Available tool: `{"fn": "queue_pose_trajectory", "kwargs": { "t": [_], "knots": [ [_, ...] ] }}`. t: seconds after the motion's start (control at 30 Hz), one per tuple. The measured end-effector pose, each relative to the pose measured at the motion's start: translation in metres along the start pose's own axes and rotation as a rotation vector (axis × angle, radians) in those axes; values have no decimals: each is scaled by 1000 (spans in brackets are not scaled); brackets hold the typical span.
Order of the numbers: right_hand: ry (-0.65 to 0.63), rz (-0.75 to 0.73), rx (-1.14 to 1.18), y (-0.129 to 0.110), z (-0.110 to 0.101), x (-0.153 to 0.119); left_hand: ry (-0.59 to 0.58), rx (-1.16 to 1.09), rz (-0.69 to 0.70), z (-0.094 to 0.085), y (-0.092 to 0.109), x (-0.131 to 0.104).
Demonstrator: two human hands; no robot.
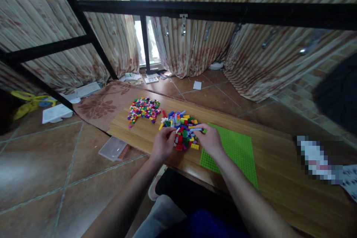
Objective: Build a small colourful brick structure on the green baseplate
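Note:
A mixed pile of toy building bricks [184, 139] in red, yellow, blue, green and white lies on the wooden table. My left hand [164, 142] is at the pile's near left side, thumb and fingertips pinched together. A small white piece [177, 130] shows at those fingertips, but whether they grip it is unclear. From the right, my right hand [209, 139] reaches over the pile with a light blue toy brick [196, 129] between thumb and forefinger. Under and beside the right wrist lies a green studded baseplate [237, 147].
Many tiny coloured pieces [143, 109] form a second heap at the table's [279, 163] left. A clear plastic box [113, 148] sits on the tiled floor below. Black metal bars [195, 9] cross in front of the curtains. Printed paper [350, 180] lies at far right.

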State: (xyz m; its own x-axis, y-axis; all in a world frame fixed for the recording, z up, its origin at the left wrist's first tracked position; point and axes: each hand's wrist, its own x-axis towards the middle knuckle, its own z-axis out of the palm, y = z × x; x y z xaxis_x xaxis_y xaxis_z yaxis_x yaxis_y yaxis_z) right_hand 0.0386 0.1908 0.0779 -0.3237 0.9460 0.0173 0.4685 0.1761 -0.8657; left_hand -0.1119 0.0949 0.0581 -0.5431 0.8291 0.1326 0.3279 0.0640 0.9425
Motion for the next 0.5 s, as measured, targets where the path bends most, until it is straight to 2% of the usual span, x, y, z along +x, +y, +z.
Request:
{"fn": "queue_pose_trajectory", "kwargs": {
  "t": [0.1,0.2,0.37,0.5],
  "knots": [
    [-39,-114,-294,-8,5,26,-15,118,80,4,-1,17],
    [-121,-182,-398,-16,9,38,-37,178,125,9,-1,24],
    [-231,-224,-400,-15,10,43,-17,156,132,9,-8,23],
    [-232,-203,-315,-9,5,44,53,151,118,-2,-16,24]
  ]
}}
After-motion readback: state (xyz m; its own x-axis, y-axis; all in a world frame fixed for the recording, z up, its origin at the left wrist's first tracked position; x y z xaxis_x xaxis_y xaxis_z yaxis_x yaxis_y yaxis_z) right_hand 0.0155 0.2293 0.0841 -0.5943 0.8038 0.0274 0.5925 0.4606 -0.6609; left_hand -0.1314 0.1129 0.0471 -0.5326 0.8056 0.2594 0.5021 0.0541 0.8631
